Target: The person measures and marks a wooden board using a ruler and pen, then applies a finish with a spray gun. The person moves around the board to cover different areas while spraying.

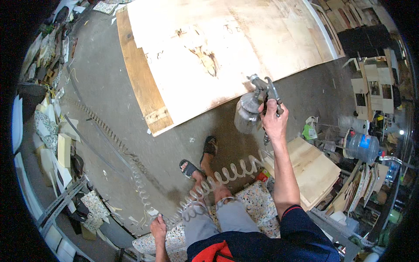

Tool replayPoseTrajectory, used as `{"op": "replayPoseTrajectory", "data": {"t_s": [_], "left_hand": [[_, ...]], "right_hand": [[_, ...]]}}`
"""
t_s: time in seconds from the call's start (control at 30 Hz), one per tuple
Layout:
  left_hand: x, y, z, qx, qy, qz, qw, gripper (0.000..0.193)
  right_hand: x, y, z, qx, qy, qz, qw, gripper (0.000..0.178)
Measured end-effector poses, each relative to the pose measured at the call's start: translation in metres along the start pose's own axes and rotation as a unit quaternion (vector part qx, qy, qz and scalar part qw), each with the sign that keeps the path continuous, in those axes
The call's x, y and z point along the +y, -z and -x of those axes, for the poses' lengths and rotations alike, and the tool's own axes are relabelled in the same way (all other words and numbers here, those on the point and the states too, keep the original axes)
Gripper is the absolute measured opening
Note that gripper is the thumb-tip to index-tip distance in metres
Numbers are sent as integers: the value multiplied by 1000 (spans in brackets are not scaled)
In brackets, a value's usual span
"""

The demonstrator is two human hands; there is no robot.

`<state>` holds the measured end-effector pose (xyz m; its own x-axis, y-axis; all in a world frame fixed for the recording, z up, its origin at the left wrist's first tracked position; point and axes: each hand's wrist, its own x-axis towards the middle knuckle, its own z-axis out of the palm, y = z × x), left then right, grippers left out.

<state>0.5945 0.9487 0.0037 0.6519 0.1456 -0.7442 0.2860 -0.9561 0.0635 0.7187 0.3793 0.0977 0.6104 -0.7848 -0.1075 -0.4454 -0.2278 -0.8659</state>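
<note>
My right hand (275, 120) is wrapped round the handle of a metal spray gun (258, 83), with its grey cup (248, 111) hanging on the left. The gun is held over the near edge of a large pale plywood sheet (257, 39), its nozzle toward the sheet. A clear coiled air hose (214, 182) runs from below the gun, across my legs, to my left hand (159, 229). That hand is closed on the hose low at the left; its fingertips are small and partly hidden. Beyond it the hose continues up the floor. Brown patches mark the sheet's surface.
A speckled foam block (255, 203) lies under my legs. Stacked plywood pieces (305, 172) stand to my right, near a large water bottle (362, 144) and wood offcuts. Foam scraps (46, 126) and a metal frame (61, 205) line the left. Loose hose lies on the concrete floor (100, 52).
</note>
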Motion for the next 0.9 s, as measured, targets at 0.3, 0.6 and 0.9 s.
{"op": "replayPoseTrajectory", "data": {"t_s": [0.3, 0.6, 0.9], "left_hand": [[51, 12, -20, -19, -5, -55, 998, 56], [79, 61, -28, -1, -6, -40, 999, 59], [15, 116, -91, -20, -65, -76, 995, 58]], "right_hand": [[-17, 14, -49, -13, -9, -93, 996, 55], [-35, 4, -63, -65, 10, -96, 993, 55], [-44, -22, 44, -126, -75, -56, 988, 78]]}}
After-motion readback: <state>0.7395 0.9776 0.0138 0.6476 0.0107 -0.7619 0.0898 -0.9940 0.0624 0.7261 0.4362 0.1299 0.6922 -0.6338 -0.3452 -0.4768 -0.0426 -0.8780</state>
